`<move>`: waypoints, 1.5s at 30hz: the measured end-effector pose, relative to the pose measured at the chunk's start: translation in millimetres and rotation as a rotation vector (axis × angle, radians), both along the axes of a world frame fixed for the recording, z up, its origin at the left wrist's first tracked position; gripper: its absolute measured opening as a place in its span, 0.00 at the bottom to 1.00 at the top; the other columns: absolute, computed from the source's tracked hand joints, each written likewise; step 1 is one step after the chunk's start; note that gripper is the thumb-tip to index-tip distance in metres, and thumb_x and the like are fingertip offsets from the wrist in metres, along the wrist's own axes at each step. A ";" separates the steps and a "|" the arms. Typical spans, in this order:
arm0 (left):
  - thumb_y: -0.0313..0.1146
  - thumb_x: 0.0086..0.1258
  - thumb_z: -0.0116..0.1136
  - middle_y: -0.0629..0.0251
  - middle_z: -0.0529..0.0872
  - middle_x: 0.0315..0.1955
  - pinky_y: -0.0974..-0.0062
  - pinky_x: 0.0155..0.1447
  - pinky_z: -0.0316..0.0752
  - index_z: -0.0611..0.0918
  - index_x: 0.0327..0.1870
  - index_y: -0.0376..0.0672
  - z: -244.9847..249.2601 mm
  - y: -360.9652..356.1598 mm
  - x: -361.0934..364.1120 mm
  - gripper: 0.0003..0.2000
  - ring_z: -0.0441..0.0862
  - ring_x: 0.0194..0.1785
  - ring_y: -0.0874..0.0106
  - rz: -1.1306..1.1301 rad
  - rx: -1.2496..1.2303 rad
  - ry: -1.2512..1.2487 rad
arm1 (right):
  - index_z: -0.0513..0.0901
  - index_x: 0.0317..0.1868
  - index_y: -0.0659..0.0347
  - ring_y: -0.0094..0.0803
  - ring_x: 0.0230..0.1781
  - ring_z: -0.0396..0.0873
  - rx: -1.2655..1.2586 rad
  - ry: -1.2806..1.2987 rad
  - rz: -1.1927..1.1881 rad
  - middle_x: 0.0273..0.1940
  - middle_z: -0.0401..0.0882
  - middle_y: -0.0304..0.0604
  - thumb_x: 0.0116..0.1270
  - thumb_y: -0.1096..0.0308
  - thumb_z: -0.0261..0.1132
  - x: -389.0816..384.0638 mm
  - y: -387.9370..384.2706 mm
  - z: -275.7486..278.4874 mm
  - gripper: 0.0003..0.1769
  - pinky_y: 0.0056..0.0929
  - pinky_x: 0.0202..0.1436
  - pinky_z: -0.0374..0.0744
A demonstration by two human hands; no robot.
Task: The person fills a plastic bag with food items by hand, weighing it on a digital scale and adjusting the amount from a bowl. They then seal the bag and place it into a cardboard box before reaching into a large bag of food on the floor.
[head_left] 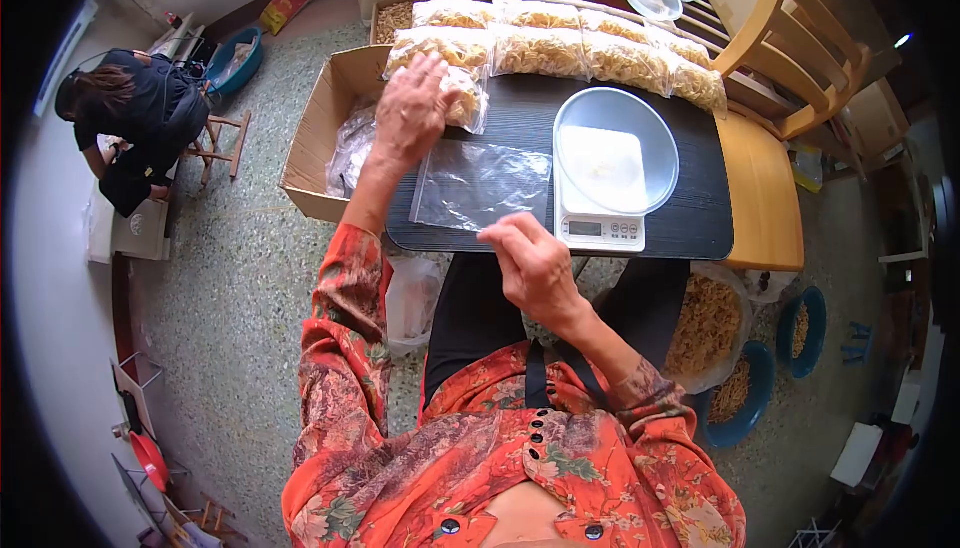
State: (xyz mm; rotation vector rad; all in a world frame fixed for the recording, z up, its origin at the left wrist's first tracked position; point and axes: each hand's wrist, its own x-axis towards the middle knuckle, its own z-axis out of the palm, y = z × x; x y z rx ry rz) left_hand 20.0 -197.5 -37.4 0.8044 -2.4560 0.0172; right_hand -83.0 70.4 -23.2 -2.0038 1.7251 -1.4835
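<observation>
several filled clear bags of yellow strips point(560, 48) stacked upper centre, left hand point(410, 108) spread on one; right hand point(535, 266) pinches empty clear plastic bag point(480, 183); round clear scale bowl point(617, 148) empty.

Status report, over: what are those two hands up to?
Left hand open, flat on a filled bag. Right hand curled at empty clear bag edge, grip unclear. Scale with bowl beside it, nothing blocking.
</observation>
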 end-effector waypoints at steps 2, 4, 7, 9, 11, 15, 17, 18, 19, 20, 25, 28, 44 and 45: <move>0.57 0.82 0.39 0.51 0.71 0.73 0.58 0.80 0.56 0.74 0.71 0.38 12.5 -19.5 -1.3 0.32 0.65 0.78 0.55 0.085 -0.018 -0.059 | 0.83 0.42 0.61 0.45 0.35 0.84 0.068 -0.049 0.038 0.38 0.80 0.46 0.63 0.81 0.67 -0.3 15.5 -4.7 0.09 0.37 0.37 0.83; 0.58 0.83 0.36 0.51 0.70 0.74 0.58 0.81 0.55 0.75 0.70 0.38 13.0 -39.8 -10.3 0.32 0.64 0.78 0.55 0.109 -0.034 -0.096 | 0.83 0.42 0.61 0.45 0.34 0.84 0.075 -0.062 0.045 0.37 0.80 0.46 0.63 0.81 0.67 0.1 25.9 -5.5 0.09 0.36 0.37 0.83; 0.61 0.82 0.32 0.52 0.71 0.73 0.58 0.81 0.55 0.75 0.70 0.38 10.3 -61.0 -22.8 0.35 0.63 0.79 0.55 0.210 -0.053 -0.269 | 0.84 0.42 0.63 0.45 0.34 0.85 0.136 -0.124 0.049 0.37 0.81 0.46 0.64 0.80 0.68 -2.2 35.9 -9.4 0.07 0.36 0.37 0.83; 0.61 0.82 0.33 0.52 0.72 0.73 0.58 0.80 0.56 0.76 0.69 0.39 5.4 -69.8 -26.9 0.35 0.63 0.79 0.55 0.225 -0.034 -0.275 | 0.84 0.41 0.63 0.44 0.35 0.85 0.138 -0.155 0.043 0.37 0.82 0.46 0.64 0.80 0.67 -5.5 39.8 -10.5 0.06 0.35 0.37 0.83; 0.61 0.81 0.34 0.53 0.72 0.73 0.58 0.80 0.56 0.76 0.69 0.40 5.5 -69.6 -30.1 0.34 0.63 0.78 0.55 0.235 -0.014 -0.280 | 0.84 0.41 0.63 0.44 0.35 0.85 0.142 -0.185 0.033 0.36 0.82 0.46 0.65 0.80 0.67 -9.8 41.3 -11.3 0.06 0.35 0.37 0.83; 0.61 0.81 0.38 0.55 0.74 0.71 0.57 0.79 0.58 0.78 0.67 0.42 3.9 -63.8 -31.3 0.33 0.66 0.76 0.55 0.213 -0.010 -0.280 | 0.84 0.41 0.64 0.44 0.36 0.85 0.152 -0.221 0.021 0.37 0.83 0.47 0.66 0.80 0.67 -16.7 41.6 -13.8 0.05 0.34 0.38 0.83; 0.60 0.81 0.38 0.57 0.76 0.69 0.55 0.78 0.59 0.79 0.67 0.42 8.2 -60.2 -30.5 0.32 0.69 0.74 0.58 0.189 0.023 -0.287 | 0.84 0.41 0.64 0.44 0.36 0.85 0.163 -0.226 0.019 0.37 0.83 0.47 0.66 0.80 0.67 -18.5 40.8 -15.6 0.05 0.34 0.39 0.83; 0.60 0.81 0.38 0.57 0.76 0.69 0.55 0.78 0.59 0.79 0.67 0.42 11.2 -58.8 -30.9 0.32 0.69 0.74 0.58 0.189 0.022 -0.288 | 0.84 0.42 0.65 0.43 0.36 0.85 0.175 -0.229 0.019 0.37 0.83 0.47 0.66 0.81 0.67 -19.4 41.3 -17.1 0.05 0.33 0.40 0.82; 0.60 0.81 0.38 0.58 0.76 0.69 0.55 0.77 0.59 0.79 0.67 0.43 11.5 -59.6 -30.6 0.32 0.69 0.74 0.58 0.194 0.029 -0.293 | 0.85 0.42 0.66 0.41 0.37 0.85 0.188 -0.232 0.019 0.38 0.84 0.47 0.67 0.82 0.67 -20.0 41.5 -17.8 0.06 0.32 0.41 0.82; 0.60 0.81 0.38 0.58 0.76 0.69 0.55 0.77 0.59 0.79 0.67 0.44 13.2 -59.4 -30.1 0.31 0.69 0.74 0.59 0.200 0.035 -0.298 | 0.85 0.42 0.66 0.41 0.37 0.85 0.188 -0.232 0.018 0.38 0.84 0.47 0.67 0.82 0.67 -20.5 41.9 -15.8 0.06 0.32 0.41 0.82; 0.61 0.81 0.37 0.60 0.78 0.68 0.56 0.76 0.61 0.80 0.66 0.46 14.1 -62.9 -32.5 0.31 0.71 0.72 0.60 0.190 0.040 -0.299 | 0.85 0.40 0.67 0.41 0.37 0.85 0.161 -0.258 -0.003 0.36 0.85 0.47 0.65 0.83 0.68 -22.3 41.0 -11.8 0.05 0.31 0.40 0.82; 0.56 0.83 0.37 0.60 0.82 0.63 0.57 0.73 0.66 0.84 0.59 0.45 13.9 -75.5 -29.2 0.27 0.76 0.68 0.59 0.184 0.038 -0.241 | 0.85 0.44 0.65 0.43 0.35 0.86 0.078 -0.282 0.050 0.36 0.85 0.49 0.65 0.81 0.68 -28.0 50.0 2.7 0.08 0.35 0.38 0.83; 0.54 0.82 0.42 0.48 0.83 0.59 0.59 0.71 0.69 0.83 0.59 0.38 6.0 -78.1 -29.0 0.27 0.77 0.65 0.52 0.076 0.109 -0.068 | 0.75 0.67 0.59 0.53 0.67 0.73 0.249 0.235 -0.966 0.67 0.73 0.55 0.76 0.59 0.59 -351.3 5.5 -59.3 0.24 0.46 0.70 0.73; 0.54 0.82 0.43 0.47 0.84 0.58 0.58 0.69 0.70 0.83 0.59 0.38 5.8 -77.5 -29.0 0.27 0.79 0.64 0.52 0.067 0.084 -0.070 | 0.73 0.69 0.58 0.53 0.68 0.72 0.215 0.269 -0.957 0.69 0.71 0.55 0.77 0.58 0.59 -353.3 0.1 -62.6 0.25 0.46 0.72 0.72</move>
